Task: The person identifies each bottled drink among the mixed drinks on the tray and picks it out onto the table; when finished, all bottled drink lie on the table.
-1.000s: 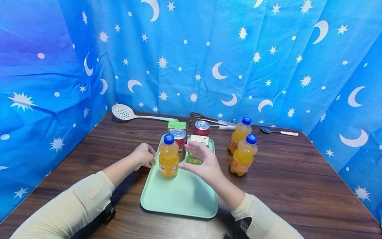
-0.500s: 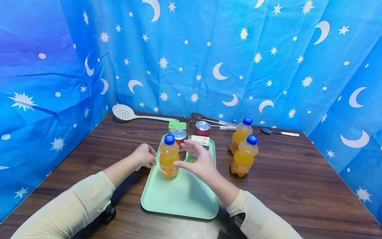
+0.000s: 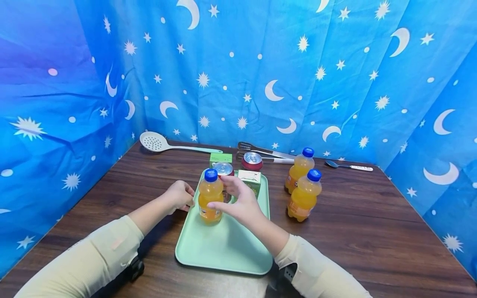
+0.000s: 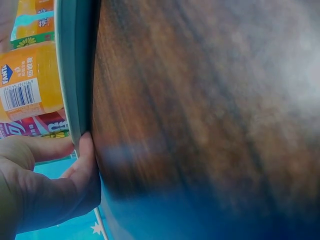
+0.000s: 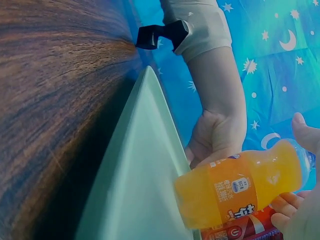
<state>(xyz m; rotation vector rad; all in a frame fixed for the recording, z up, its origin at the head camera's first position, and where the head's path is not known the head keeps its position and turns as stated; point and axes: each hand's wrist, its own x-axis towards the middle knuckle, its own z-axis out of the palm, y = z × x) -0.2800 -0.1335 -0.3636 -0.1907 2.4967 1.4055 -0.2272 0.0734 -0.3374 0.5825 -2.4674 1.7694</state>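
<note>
A pale green tray [image 3: 223, 252] lies on the dark wooden table. At its left rim my left hand [image 3: 180, 195] pinches the edge between thumb and fingers, as the left wrist view shows. An orange soda bottle [image 3: 210, 194] with a blue cap stands upright on the tray. My right hand [image 3: 242, 203] is beside this bottle, thumb spread away from the fingers; in the right wrist view the thumb [image 5: 303, 131] stands apart from the bottle while the fingertips are close to its side. Behind the bottle is a red can [image 3: 223, 169], partly hidden, with a green drink carton [image 3: 250, 178] to its right.
Two more orange soda bottles [image 3: 304, 198] stand on the table [image 3: 354, 231] right of the tray. At the back are another red can [image 3: 252, 161], a green box [image 3: 221, 158], a skimmer [image 3: 154, 142], dark-headed utensils [image 3: 279, 155] and a spoon [image 3: 348, 165].
My right hand has shifted left toward the bottle on the tray, uncovering more of the green carton. The left hand has stayed at the tray's rim, and the bottles have not moved.
</note>
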